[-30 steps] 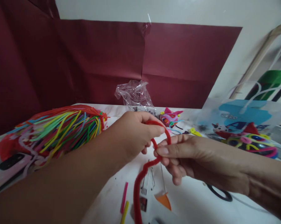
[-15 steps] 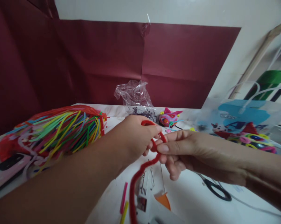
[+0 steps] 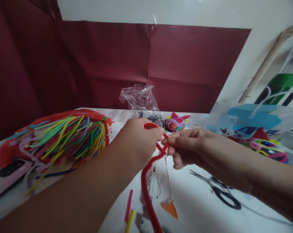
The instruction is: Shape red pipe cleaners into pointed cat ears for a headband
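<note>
A fuzzy red pipe cleaner (image 3: 148, 191) is bent into a loop at its upper end, and its long tail hangs down toward the bottom edge. My left hand (image 3: 144, 139) pinches the loop from the left, with its fingertips mostly hidden behind the hand. From the right, my right hand (image 3: 185, 144) grips the pipe cleaner between thumb and forefinger, close to where the strands cross. Below the hands lies a white glue gun (image 3: 153, 184), partly covered by the tail, with an orange piece (image 3: 170, 209) beside it.
A red bag of many-coloured pipe cleaners (image 3: 71, 136) lies left, near a phone (image 3: 12, 176). Black-handled scissors (image 3: 225, 197) rest at right. A pink animal-like craft (image 3: 177, 123) and a clear plastic bag (image 3: 143, 100) stand behind. Pink (image 3: 129, 205) and yellow sticks (image 3: 129, 221) lie in front.
My right hand has shifted slightly up, its fingertips higher on the loop. The pipe cleaner's tail has swung right, and the scissor blades have come into view.
</note>
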Available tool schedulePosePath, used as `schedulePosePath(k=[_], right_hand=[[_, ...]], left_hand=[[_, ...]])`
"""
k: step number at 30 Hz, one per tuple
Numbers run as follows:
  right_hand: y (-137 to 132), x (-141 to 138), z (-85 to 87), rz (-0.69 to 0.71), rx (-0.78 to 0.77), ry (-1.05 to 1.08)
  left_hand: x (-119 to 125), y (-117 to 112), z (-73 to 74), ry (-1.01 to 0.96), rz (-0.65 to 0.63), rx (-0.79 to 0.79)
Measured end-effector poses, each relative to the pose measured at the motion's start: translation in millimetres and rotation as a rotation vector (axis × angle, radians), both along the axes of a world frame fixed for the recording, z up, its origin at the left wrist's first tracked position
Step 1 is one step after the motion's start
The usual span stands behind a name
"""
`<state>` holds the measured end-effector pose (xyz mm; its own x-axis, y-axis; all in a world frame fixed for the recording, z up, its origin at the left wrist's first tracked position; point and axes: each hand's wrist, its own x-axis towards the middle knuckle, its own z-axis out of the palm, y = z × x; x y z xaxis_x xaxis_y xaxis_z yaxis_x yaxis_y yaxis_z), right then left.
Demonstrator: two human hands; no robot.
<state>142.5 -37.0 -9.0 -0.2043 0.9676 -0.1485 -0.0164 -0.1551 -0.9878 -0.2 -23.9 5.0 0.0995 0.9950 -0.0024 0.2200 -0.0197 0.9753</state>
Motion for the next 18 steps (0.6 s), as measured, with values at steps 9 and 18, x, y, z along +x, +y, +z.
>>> schedulePosePath(k=[9,18], right_hand=[[-3,3,-2.5,0.090,-0.013,-0.068],[-5,10,1.7,0.280,-0.085,0.130]], left_hand=[[1,-3,6.9,0.210,0.034,0.009],[2,-6,5.6,0.096,-0.110,0.011]])
